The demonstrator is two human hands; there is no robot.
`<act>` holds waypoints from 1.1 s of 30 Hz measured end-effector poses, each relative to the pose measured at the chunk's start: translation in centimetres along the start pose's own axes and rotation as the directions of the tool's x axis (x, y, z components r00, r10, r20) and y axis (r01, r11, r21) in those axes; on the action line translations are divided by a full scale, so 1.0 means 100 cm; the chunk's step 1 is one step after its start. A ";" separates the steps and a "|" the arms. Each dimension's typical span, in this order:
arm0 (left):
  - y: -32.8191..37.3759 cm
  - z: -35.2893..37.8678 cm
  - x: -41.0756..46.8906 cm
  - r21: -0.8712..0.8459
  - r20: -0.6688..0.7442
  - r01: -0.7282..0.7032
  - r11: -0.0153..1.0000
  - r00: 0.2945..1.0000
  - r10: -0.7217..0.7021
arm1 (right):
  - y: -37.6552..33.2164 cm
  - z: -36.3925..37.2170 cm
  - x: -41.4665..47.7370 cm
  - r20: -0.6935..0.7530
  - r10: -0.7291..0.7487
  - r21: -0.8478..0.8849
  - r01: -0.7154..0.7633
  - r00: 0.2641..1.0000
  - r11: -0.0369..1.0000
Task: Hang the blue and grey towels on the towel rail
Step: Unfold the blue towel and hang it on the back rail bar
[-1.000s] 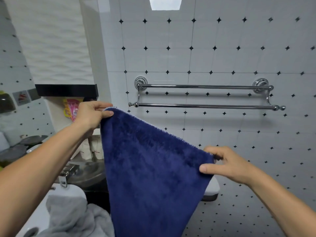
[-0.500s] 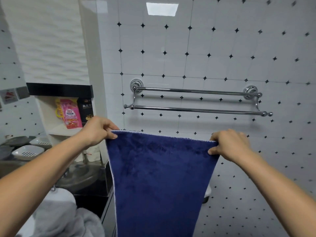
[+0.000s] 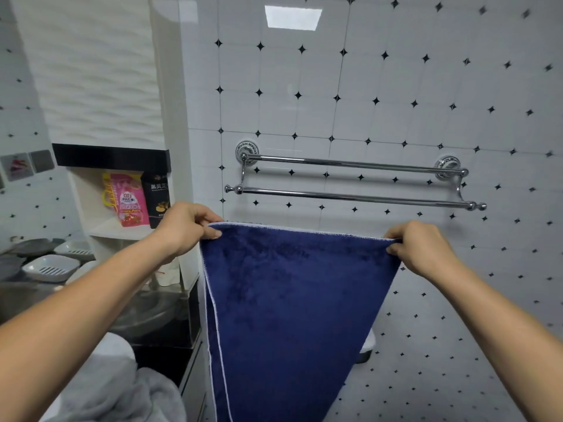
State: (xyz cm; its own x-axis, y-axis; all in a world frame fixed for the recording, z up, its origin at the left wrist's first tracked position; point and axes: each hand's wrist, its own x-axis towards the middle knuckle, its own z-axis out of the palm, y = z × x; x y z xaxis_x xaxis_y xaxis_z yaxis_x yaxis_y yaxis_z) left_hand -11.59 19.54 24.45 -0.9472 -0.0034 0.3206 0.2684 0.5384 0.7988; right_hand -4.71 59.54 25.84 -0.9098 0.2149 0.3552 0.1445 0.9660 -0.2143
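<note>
The blue towel (image 3: 292, 315) and grey towel (image 3: 122, 394) run off the bottom edge.

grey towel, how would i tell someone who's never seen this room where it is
Start at the chrome towel rail on the tiled wall, then drop to the bottom-left corner below the person's left forearm. The grey towel lies crumpled there; the blue towel is held up spread.

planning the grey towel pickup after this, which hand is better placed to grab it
Left. The grey towel lies low on the left, under the left hand's arm. The right hand is across the blue towel, farther away. Both grip it now.
</note>
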 end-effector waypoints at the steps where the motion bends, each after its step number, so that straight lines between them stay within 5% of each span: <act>1: 0.001 0.001 0.001 -0.001 -0.014 -0.008 1.000 1.000 0.008 | -0.001 0.001 0.000 -0.017 -0.007 -0.035 0.006 1.000 0.999; 6: 0.001 0.007 -0.001 0.080 -0.036 -0.030 0.996 0.999 0.033 | 0.005 0.007 0.004 -0.025 -0.002 -0.024 0.001 1.000 1.000; 8: 0.002 0.005 0.001 0.085 -0.047 -0.037 0.996 0.998 0.041 | 0.013 0.005 0.011 0.081 0.074 0.198 -0.089 0.994 0.976; 12: 0.006 0.003 0.006 0.148 -0.064 -0.069 0.987 0.995 0.080 | 0.019 0.007 0.012 0.237 0.078 0.644 -0.217 0.968 0.733; 22: 0.002 -0.003 0.012 0.082 -0.025 -0.031 0.996 0.999 0.033 | 0.027 0.012 0.016 0.183 0.078 0.760 -0.192 0.980 0.622; 26: -0.008 0.008 0.009 0.191 0.033 -0.002 0.982 0.999 -0.005 | 0.030 0.024 0.017 0.156 0.090 0.751 -0.177 0.984 0.636; 33: -0.002 0.023 0.020 -0.078 -0.027 0.071 0.994 0.997 -0.073 | 0.038 0.017 0.029 0.102 0.100 0.798 -0.141 0.990 0.586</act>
State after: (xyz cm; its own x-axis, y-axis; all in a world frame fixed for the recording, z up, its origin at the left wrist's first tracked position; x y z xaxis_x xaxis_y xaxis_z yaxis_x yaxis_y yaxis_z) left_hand -13.92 21.38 23.69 -0.9592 -0.0652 0.2751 0.2138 0.4694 0.8567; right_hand -7.50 63.64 24.52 -0.9257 0.2943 0.2375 -0.0974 0.4212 -0.9017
